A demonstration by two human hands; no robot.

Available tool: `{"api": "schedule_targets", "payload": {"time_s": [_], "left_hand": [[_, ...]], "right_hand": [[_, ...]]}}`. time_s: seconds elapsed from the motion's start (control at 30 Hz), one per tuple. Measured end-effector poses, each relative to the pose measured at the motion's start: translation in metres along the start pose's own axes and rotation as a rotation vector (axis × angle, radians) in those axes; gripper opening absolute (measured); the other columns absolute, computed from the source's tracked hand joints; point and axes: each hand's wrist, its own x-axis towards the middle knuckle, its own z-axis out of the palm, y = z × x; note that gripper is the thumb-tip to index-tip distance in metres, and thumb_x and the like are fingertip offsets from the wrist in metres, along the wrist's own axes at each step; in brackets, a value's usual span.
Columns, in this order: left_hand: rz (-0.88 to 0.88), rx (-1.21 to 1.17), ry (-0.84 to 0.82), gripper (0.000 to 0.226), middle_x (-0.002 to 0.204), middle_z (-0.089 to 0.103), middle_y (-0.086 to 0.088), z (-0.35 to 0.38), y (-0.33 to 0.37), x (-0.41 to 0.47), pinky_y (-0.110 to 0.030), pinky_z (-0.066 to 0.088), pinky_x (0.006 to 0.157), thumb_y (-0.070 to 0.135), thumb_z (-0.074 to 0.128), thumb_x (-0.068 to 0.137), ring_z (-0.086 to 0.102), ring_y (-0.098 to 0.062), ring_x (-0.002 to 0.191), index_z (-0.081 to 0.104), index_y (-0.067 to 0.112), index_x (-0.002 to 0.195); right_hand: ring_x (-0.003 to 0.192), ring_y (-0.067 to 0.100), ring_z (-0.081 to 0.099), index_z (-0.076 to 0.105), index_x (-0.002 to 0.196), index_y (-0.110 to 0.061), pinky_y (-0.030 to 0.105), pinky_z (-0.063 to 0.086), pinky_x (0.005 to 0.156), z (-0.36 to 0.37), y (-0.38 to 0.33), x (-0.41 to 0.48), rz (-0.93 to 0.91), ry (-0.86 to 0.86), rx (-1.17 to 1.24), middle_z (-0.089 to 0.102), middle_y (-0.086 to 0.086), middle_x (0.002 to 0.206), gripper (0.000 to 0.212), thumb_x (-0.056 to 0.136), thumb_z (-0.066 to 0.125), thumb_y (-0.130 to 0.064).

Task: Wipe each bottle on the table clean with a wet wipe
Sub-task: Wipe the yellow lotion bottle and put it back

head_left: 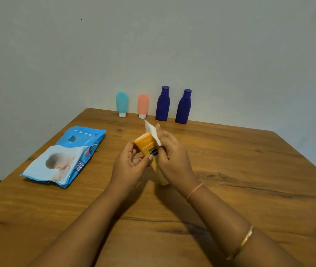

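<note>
Four bottles (122, 104) (143, 106) (162, 103) (183, 106) are lined along the table's (249, 170) far edge. A wipes pack (66, 157) is laid near the left edge. A tube (149, 151) is held mid-table, before the bottles.

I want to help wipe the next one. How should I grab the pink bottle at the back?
Probably take the pink bottle around the middle of its soft, rounded body, coming from the front. It stands on its small white cap, so it may tip easily. The wall is close behind, with the teal bottle and a blue bottle beside it.
</note>
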Motion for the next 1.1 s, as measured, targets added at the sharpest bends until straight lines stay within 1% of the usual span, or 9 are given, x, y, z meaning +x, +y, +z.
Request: {"api": "schedule_targets", "payload": {"time_s": [0.1, 0.23, 0.43, 0.53, 0.63, 0.77, 0.87, 0.93, 1.1], "left_hand": [[0.034, 0.049, 0.027, 0.034, 0.108, 0.062, 0.008, -0.002, 0.0, 0.003, -0.026, 0.058, 0.075, 0.006, 0.061, 0.085, 0.066, -0.007, 0.094, 0.049, 0.033, 0.103], [0.053, 0.113, 0.023, 0.035, 0.102, 0.058, 0.016, -0.001, 0.003, 0.004, -0.023, 0.058, 0.073, 0.009, 0.06, 0.086, 0.064, 0.0, 0.089, 0.047, 0.026, 0.114], [0.117, 0.114, 0.051, 0.039, 0.093, 0.058, 0.021, 0.005, 0.004, -0.004, -0.007, 0.049, 0.062, 0.007, 0.062, 0.085, 0.061, 0.017, 0.079, 0.046, 0.032, 0.111], [0.09, 0.041, 0.102, 0.04, 0.103, 0.061, 0.014, 0.002, 0.002, -0.002, -0.018, 0.055, 0.067, 0.007, 0.065, 0.083, 0.066, 0.004, 0.083, 0.048, 0.038, 0.102], [0.03, -0.013, 0.128, 0.048, 0.122, 0.054, 0.003, -0.001, 0.002, 0.004, -0.02, 0.057, 0.064, 0.003, 0.067, 0.08, 0.065, -0.01, 0.092, 0.045, 0.026, 0.116], [-0.003, -0.011, 0.067, 0.064, 0.131, 0.047, 0.0, -0.005, 0.003, 0.008, -0.023, 0.058, 0.069, 0.004, 0.07, 0.076, 0.06, -0.016, 0.104, 0.037, 0.032, 0.123], [-0.022, -0.032, -0.034, 0.073, 0.124, 0.054, 0.004, -0.01, 0.005, 0.007, -0.035, 0.055, 0.083, 0.007, 0.066, 0.081, 0.063, -0.012, 0.1, 0.031, 0.038, 0.137], [-0.037, -0.05, -0.098, 0.073, 0.118, 0.059, 0.007, -0.012, 0.006, 0.006, -0.04, 0.053, 0.089, 0.009, 0.062, 0.084, 0.063, -0.012, 0.102, 0.029, 0.041, 0.141], [-0.156, -0.224, -0.204, 0.058, 0.133, 0.05, -0.001, -0.017, 0.005, 0.006, -0.043, 0.052, 0.092, 0.012, 0.058, 0.087, 0.06, -0.023, 0.112, 0.039, 0.037, 0.136]], "right_hand": [[0.112, 0.003, 0.048, 0.045, 0.137, -0.015, 0.015, 0.045, 0.089, 0.001, 0.026, -0.02, 0.123, -0.057, -0.041, 0.051, -0.003, 0.131, 0.041, 0.096, 0.043, -0.014], [0.108, 0.007, 0.053, 0.056, 0.126, -0.014, 0.024, 0.049, 0.09, -0.007, 0.031, -0.019, 0.181, -0.104, -0.008, 0.058, 0.0, 0.124, 0.032, 0.096, 0.044, -0.014], [0.118, 0.006, 0.043, 0.033, 0.143, -0.017, 0.009, 0.039, 0.088, -0.004, 0.002, -0.001, 0.012, -0.04, -0.034, 0.042, 0.0, 0.142, 0.049, 0.096, 0.043, -0.011], [0.141, 0.014, 0.019, 0.015, 0.147, -0.025, 0.024, 0.029, 0.11, 0.003, 0.011, -0.02, 0.018, -0.169, -0.154, 0.017, -0.003, 0.155, 0.058, 0.097, 0.04, -0.01], [0.145, 0.015, 0.002, 0.013, 0.147, -0.024, 0.032, 0.018, 0.117, 0.009, 0.024, -0.04, 0.068, -0.261, -0.237, 0.008, -0.003, 0.157, 0.059, 0.097, 0.039, -0.009], [0.145, 0.014, 0.002, 0.014, 0.147, -0.022, 0.024, 0.014, 0.113, 0.008, 0.013, -0.032, 0.078, -0.252, -0.136, 0.011, -0.004, 0.157, 0.055, 0.098, 0.036, -0.01], [0.143, 0.011, -0.005, 0.013, 0.147, -0.023, 0.021, 0.009, 0.109, 0.009, -0.002, -0.021, 0.0, -0.261, -0.105, 0.006, -0.007, 0.157, 0.055, 0.098, 0.033, -0.007], [0.142, 0.008, -0.008, 0.012, 0.147, -0.025, 0.018, 0.008, 0.108, 0.009, -0.002, -0.02, -0.029, -0.268, -0.07, 0.005, -0.009, 0.156, 0.056, 0.098, 0.032, -0.006], [0.143, 0.004, 0.0, 0.014, 0.147, -0.029, 0.023, 0.011, 0.115, 0.007, 0.017, -0.035, 0.064, -0.214, -0.006, 0.011, -0.013, 0.155, 0.056, 0.098, 0.035, -0.008]]}}
